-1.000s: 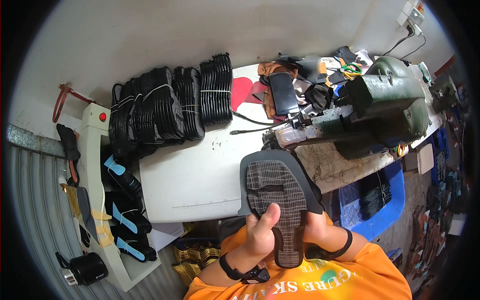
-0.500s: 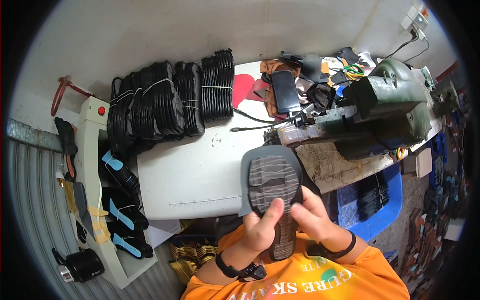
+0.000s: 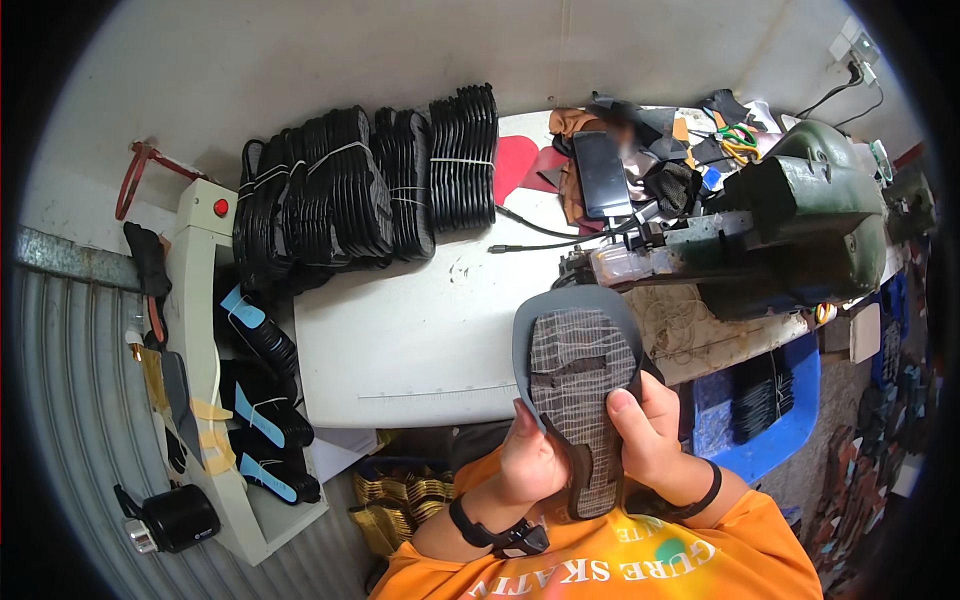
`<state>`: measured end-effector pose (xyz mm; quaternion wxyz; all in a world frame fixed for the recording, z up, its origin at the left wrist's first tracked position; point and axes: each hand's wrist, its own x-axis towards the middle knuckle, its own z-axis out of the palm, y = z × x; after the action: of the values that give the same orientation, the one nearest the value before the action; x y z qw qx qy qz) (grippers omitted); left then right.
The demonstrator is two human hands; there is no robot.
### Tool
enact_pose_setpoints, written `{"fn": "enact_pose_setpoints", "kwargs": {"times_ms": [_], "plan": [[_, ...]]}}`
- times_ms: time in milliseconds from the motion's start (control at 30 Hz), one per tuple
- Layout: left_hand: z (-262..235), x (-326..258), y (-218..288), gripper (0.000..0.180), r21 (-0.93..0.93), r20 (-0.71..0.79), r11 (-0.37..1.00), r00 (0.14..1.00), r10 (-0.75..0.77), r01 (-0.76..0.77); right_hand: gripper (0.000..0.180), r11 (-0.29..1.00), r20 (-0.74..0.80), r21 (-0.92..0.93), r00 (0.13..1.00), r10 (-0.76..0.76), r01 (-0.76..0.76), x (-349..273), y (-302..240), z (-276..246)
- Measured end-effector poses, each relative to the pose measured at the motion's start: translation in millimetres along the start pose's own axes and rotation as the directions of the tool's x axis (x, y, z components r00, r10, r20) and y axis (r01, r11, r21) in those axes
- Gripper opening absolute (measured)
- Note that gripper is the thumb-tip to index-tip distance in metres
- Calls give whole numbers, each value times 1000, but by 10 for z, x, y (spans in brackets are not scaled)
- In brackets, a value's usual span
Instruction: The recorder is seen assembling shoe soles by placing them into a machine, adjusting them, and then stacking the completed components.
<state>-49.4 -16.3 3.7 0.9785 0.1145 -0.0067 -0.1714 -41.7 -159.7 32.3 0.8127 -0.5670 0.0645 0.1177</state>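
Note:
I hold up an insole (image 3: 583, 345) in front of the table edge, toe end away from me. Its upward face is dark with a pale woven-line pattern, and a smooth grey layer (image 3: 527, 345) sticks out around the toe end. My right hand (image 3: 655, 430) grips the right edge, thumb pressed on the patterned face, fingers partly hidden behind. On the other side, my left hand (image 3: 532, 462) holds the left edge with its thumb upright against the grey rim. Its other fingers are mostly hidden. The narrow heel end points down towards my orange shirt.
Tied stacks of black insoles (image 3: 335, 190) stand on the white table (image 3: 400, 345). At the right is a dark green sewing machine (image 3: 800, 215). Beyond its arm lie a phone (image 3: 600, 175), scraps and scissors (image 3: 738, 140). A blue bin (image 3: 800, 415) sits below right; a black flask (image 3: 180, 518) is lower left.
My left thumb has left the patterned face and now lies at the left edge. The insole appears slightly further right in view, as does the whole scene. My right hand keeps its grip.

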Motion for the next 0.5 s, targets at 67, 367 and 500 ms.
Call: {"fn": "enact_pose_setpoints", "kwargs": {"times_ms": [67,367,500], "plan": [[67,37,66,71,134,-11,991,1000,16,-14,24,996,-19,-84,999,-44,42,15,-16,12],[11,158,47,62,770,-68,620,947,314,-150,28,529,308,-434,672,-673,729,156,155,-28],[124,424,329,45,876,-102,476,936,338,-77,41,471,502,-509,693,-517,720,384,-117,-132]]}}
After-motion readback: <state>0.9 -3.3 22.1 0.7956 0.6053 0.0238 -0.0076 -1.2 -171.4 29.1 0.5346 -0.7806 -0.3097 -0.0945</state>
